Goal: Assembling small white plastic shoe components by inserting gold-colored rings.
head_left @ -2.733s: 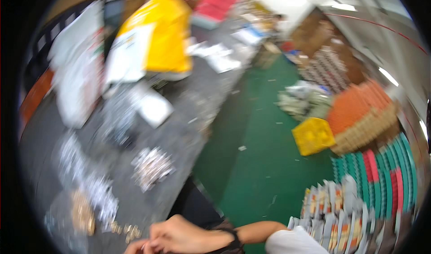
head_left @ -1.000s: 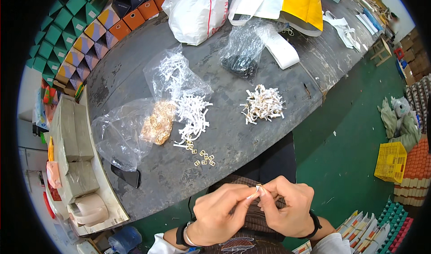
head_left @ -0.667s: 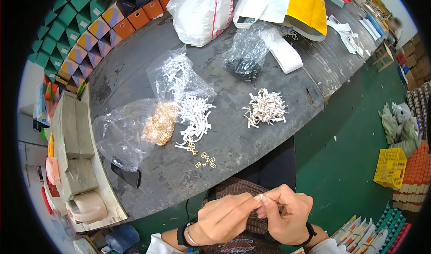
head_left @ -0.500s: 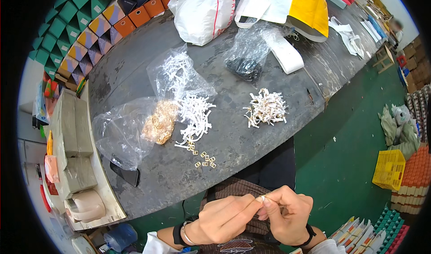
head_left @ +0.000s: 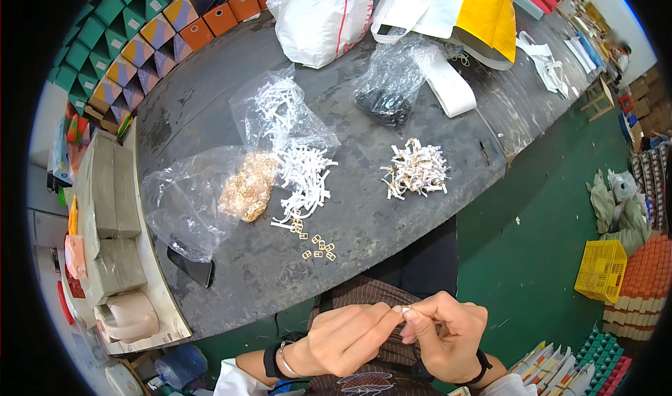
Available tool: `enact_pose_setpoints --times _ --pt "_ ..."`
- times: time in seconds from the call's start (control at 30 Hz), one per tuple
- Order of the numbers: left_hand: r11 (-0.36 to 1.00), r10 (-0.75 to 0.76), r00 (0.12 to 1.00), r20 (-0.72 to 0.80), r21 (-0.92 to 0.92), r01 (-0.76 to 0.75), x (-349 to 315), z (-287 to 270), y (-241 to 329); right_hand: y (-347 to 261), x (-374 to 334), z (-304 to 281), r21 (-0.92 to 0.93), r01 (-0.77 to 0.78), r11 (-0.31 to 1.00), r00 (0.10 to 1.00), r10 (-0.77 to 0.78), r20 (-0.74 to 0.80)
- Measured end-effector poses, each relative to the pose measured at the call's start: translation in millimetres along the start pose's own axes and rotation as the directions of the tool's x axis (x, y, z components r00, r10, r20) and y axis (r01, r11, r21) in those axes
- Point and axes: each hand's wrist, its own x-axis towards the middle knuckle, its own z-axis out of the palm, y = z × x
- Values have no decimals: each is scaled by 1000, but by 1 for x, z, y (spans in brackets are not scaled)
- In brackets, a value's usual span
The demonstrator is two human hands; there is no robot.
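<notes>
Close to my body, past the table's front edge, my left hand (head_left: 350, 338) and my right hand (head_left: 448, 334) meet fingertip to fingertip. Both are closed in a pinch on a small white strip (head_left: 405, 310); a tiny yellowish bit shows beside it, but the fingers hide most of it. Ahead on the dark table (head_left: 364, 221) lie several loose gold buckles (head_left: 320, 246). Behind them are a heap of white strips (head_left: 306, 182) and a clear bag of gold buckles (head_left: 249, 186). Farther right sits a pile of white strips with gold buckles on them (head_left: 416, 168).
A black phone (head_left: 190, 266) lies at the table's left edge. Behind stand a white plastic bag (head_left: 320, 21), a clear bag with black contents (head_left: 387, 91) and a white-and-yellow bag (head_left: 483, 18). Stacked boxes (head_left: 133, 46) line the far left; a yellow crate (head_left: 600, 270) stands on the green floor.
Both hands keep their pinch on the white strip, with only a slight shift of the fingertips. The whole view has tilted a little; things on the table have not moved.
</notes>
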Motion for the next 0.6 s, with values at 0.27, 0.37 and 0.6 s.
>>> enact_pose_setpoints --times 0.27,0.37,0.6 --pt "869 -261 963 58 -419 261 25 -6 -12 11 16 -17 384 -237 893 970 196 143" --pt "546 -589 783 199 -616 567 26 5 -4 10 15 -27 436 -304 847 950 238 201" --pt "211 -721 546 427 -615 760 33 1 14 7 13 -20 359 -83 930 994 50 101"
